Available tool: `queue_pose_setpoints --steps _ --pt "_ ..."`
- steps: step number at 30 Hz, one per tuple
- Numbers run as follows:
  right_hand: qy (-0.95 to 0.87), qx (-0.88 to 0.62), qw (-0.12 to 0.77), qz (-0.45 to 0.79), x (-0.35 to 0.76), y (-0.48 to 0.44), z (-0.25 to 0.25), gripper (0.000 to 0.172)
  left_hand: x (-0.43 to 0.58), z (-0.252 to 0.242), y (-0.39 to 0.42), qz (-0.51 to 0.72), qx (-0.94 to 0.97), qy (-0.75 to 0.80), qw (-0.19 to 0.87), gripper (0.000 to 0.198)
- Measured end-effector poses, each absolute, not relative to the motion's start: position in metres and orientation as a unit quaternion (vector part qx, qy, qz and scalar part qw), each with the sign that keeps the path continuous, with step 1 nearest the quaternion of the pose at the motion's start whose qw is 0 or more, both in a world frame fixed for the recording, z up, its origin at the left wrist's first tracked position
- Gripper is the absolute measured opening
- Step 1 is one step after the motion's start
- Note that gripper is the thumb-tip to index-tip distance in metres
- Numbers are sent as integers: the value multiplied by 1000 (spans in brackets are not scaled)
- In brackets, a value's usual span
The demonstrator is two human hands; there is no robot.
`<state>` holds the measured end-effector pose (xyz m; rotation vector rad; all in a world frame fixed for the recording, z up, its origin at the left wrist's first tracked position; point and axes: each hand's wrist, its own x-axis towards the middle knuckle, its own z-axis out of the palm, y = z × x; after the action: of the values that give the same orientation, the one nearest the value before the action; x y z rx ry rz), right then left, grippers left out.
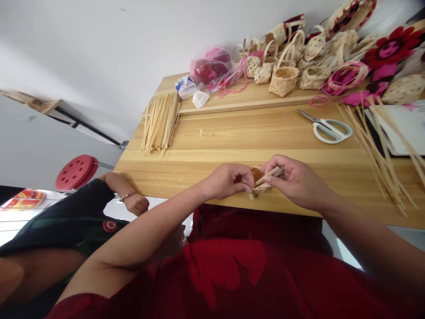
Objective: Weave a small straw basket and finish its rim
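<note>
Both hands are at the near edge of the table, holding a small woven basket between them above the wood. Left hand is clenched on the basket's left side, with the fingers curled inward. Right hand is pinching pale strips that project from the basket toward the right; the finger placement is partly hidden. Neither hand is released.

Other items on the table: white-handled scissors right of center, a bundle of strips at the left end, and long loose strips at the right end. Along the far edge lie woven baskets, a plastic bag of red material, and red felt flowers. At the near left corner is a co-worker's hand wearing a bracelet, near a red stool.
</note>
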<state>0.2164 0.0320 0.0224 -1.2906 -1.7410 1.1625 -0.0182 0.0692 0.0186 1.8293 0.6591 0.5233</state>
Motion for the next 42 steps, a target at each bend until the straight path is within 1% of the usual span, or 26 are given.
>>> queue_pose_setpoints --steps 2,4,9,12,16,19,23,25,27,29,34,38,40,42 --pt "-671 -495 327 444 218 32 24 13 -14 26 71 190 774 288 531 13" --pt "-672 -495 321 448 220 31 24 13 -11 30 70 181 810 293 474 17" --pt "-669 -506 327 436 220 29 21 14 -10 13 57 283 857 264 341 33" --pt "-669 -515 336 417 219 29 21 14 -14 -5 51 326 869 262 265 29" --pt "-690 -515 326 391 219 28 23 12 -21 -16 51 351 879 228 230 23" --pt "-695 -510 329 385 222 27 23 12 -27 -13 54 315 910 192 189 26" --pt "-681 -507 340 403 225 27 20 15 -32 1 60 215 960 161 84 32" --pt "-678 -503 344 411 226 28 19 16 -32 9 62 175 973 143 50 34" --pt "-679 -497 347 413 227 29 19 17 -32 14 64 155 978 128 52 33" --pt "-684 -496 347 408 227 29 19 17 -31 17 66 154 977 122 81 31" --pt "-714 -504 330 357 224 27 25 11 -25 12 66 179 946 179 201 31" --pt "-725 -511 320 333 222 26 28 8 -17 8 63 217 898 248 292 20" --pt "-720 -516 319 337 219 25 28 9 -15 8 60 227 882 275 308 16" --pt "-714 -519 322 342 217 25 28 10 -13 9 56 235 875 298 301 16"
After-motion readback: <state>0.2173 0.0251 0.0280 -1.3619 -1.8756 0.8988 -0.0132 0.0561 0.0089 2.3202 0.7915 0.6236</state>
